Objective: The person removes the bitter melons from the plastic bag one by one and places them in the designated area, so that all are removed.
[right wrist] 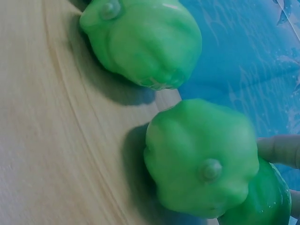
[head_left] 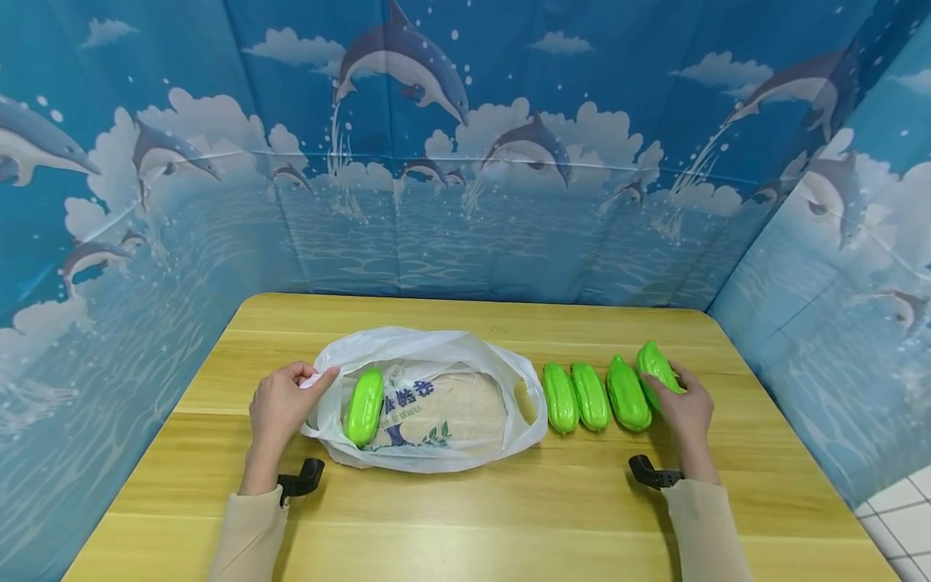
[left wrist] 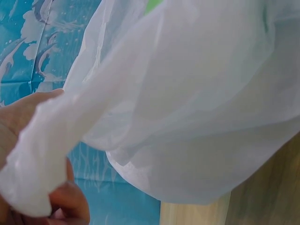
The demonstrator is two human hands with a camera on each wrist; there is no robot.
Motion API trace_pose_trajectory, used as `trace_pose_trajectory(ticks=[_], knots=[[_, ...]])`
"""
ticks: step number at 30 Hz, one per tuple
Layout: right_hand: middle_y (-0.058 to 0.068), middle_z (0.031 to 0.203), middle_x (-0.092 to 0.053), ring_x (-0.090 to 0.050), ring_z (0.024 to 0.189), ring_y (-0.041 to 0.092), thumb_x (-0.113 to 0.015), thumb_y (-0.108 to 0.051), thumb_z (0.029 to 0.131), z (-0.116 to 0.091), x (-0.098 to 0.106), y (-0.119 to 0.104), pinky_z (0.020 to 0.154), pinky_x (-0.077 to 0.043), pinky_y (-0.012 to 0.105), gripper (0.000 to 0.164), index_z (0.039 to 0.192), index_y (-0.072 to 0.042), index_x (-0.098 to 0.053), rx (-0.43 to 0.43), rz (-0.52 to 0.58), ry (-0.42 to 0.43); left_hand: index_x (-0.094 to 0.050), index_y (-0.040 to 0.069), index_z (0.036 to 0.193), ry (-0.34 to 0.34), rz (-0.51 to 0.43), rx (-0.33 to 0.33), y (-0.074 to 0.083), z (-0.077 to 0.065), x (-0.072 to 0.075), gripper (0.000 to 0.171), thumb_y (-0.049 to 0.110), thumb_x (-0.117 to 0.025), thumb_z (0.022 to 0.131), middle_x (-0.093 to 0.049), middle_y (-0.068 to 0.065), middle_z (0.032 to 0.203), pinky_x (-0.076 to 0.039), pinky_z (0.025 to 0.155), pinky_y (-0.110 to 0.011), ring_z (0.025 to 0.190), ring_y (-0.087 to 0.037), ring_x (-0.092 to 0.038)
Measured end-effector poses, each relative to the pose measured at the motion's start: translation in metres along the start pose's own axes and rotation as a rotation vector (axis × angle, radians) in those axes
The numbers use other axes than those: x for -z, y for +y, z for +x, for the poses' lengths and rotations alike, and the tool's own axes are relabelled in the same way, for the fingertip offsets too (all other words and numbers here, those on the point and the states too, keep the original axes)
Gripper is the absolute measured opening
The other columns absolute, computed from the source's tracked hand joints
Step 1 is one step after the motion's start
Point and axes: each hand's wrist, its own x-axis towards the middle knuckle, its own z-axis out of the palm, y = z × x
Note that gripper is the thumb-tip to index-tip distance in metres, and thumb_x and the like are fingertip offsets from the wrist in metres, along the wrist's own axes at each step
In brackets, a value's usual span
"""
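A white plastic bag (head_left: pixel 465 343) lies open on the table, its mouth facing up. Its left rim is pinched between the thumb and fingers of my left hand (head_left: pixel 284 404); in the left wrist view, the gathered bag film (left wrist: pixel 51 136) runs through that hand. One bright green, bumpy bitter melon (head_left: pixel 365 406) lies inside at the left. My right hand (head_left: pixel 687 404) grips the rightmost bitter melon (head_left: pixel 658 368), which leans at an angle. Beside it, three more lie in a row: a near one (head_left: pixel 629 394), a middle one (head_left: pixel 590 396) and one by the bag (head_left: pixel 560 398).
Blue characters and green leaves are printed on a beige surface (head_left: pixel 451 404) inside the bag. The bag's handle hole faces the row of melons. Behind the wooden table (head_left: pixel 465 517) hangs a blue dolphin curtain (head_left: pixel 465 226). Black wrist mounts (head_left: pixel 653 473) sit at both wrists.
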Motion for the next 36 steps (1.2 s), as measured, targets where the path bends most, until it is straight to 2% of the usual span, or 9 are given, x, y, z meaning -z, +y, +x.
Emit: trace_pose_trajectory(ticks=[10, 18, 36], knots=[[0.027, 0.139, -0.038, -0.033, 0.125, 0.043, -0.059, -0.041, 0.091, 0.0006, -0.0004, 0.0034, 0.099, -0.028, 0.053, 0.07, 0.145, -0.004, -0.034, 0.005, -0.013, -0.013, -0.063, 0.013, 0.079, -0.003, 0.005, 0.005, 0.0008, -0.0003, -0.0003, 0.05, 0.062, -0.063, 0.08, -0.051, -0.001, 0.061, -0.033, 0.05, -0.033, 0.057, -0.02, -0.047], [0.029, 0.144, -0.031, -0.026, 0.131, 0.046, -0.057, -0.039, 0.092, -0.0011, 0.0005, 0.0041, 0.104, -0.022, 0.054, 0.07, 0.145, -0.001, -0.032, 0.015, -0.051, -0.046, -0.063, 0.012, 0.079, -0.002, 0.006, 0.003, 0.0013, -0.0003, -0.0006, 0.049, 0.061, -0.064, 0.08, -0.052, -0.001, 0.063, -0.033, 0.051, -0.033, 0.058, -0.02, -0.048], [0.031, 0.145, -0.027, -0.024, 0.132, 0.047, -0.054, -0.045, 0.093, -0.0036, -0.0019, 0.0073, 0.104, -0.023, 0.054, 0.076, 0.146, 0.001, -0.028, 0.002, -0.02, -0.083, -0.063, 0.012, 0.079, 0.004, 0.001, -0.006, 0.0016, 0.0002, -0.0003, 0.05, 0.062, -0.063, 0.08, -0.052, -0.001, 0.063, -0.033, 0.051, -0.033, 0.057, -0.02, -0.048]])
